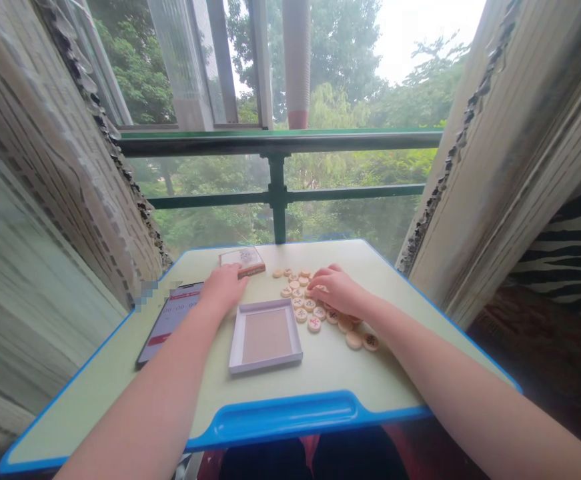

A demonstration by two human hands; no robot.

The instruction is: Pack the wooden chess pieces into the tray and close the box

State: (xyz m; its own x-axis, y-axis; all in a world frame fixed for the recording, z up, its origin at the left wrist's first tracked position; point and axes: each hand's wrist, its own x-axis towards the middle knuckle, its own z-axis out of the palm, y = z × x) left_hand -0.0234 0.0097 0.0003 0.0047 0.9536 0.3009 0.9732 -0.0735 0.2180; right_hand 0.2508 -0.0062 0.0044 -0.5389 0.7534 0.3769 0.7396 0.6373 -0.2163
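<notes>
My left hand point(224, 288) rests on the table with its fingers stretched out, their tips at the near edge of a small printed box lid point(244, 257). My right hand point(343, 291) is over a loose spread of round wooden Chinese chess pieces point(313, 324). Its fingers are bent and apart, their tips down at the pieces; some pieces are hidden under the palm. Several pieces show red or dark characters, others look plain. Between my forearms lies a shallow open box tray point(266, 335) with white walls and a brown bottom, holding nothing.
A phone point(170, 323) with a timer on its screen lies left of my left forearm. The pale folding table point(395, 293) has a blue rim and a blue groove point(285, 410) at its front. Beyond stand a green railing point(280, 142) and windows, with curtains point(510, 133) on both sides.
</notes>
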